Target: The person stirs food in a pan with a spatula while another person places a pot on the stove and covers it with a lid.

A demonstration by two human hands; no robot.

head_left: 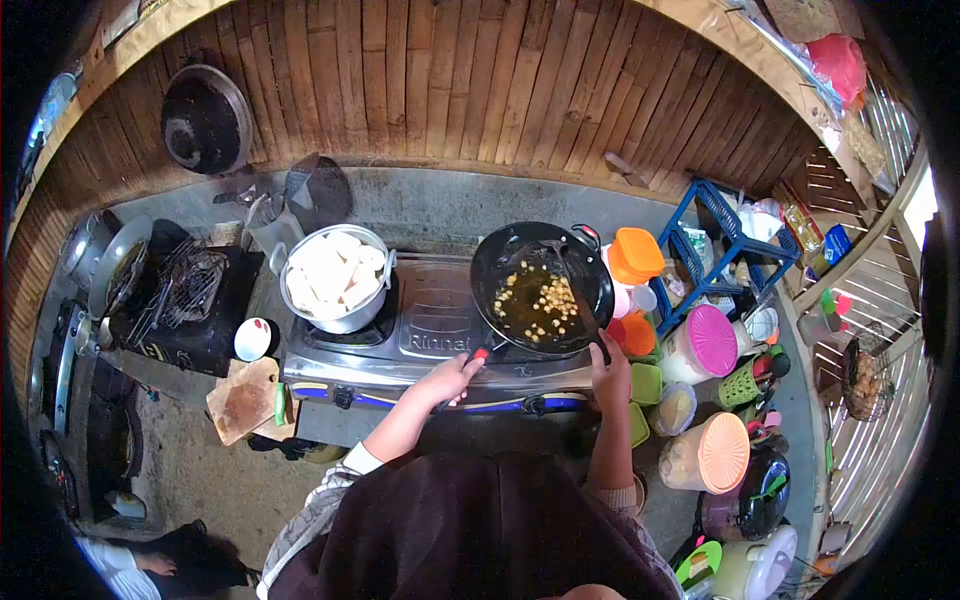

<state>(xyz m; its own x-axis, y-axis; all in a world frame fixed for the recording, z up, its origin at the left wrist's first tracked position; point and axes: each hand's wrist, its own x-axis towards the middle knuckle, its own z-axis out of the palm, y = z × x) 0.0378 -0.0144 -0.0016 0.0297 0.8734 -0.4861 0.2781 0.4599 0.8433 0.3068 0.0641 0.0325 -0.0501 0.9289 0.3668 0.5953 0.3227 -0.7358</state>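
A black wok (488, 262) sits on the right burner of the gas stove (440, 322). Small golden-brown pieces (560, 300), nut-like in size, lie in the dark oil inside it. My left hand (448, 382) is closed around the wok's long handle (482, 354), which has a red part. In my right hand (611, 380) is the handle of a dark spatula (578, 296), whose head rests against the far inner wall of the wok. On the left burner stands a metal pot (345, 320) heaped with white chunks (335, 268).
Left of the stove are a white bowl (253, 339), a cutting board (243, 402) with a green-handled knife (280, 404), and a grill rack (198, 285). Lidded tubs (685, 460) and a blue rack (700, 215) crowd the right. Another person (165, 565) appears lower left.
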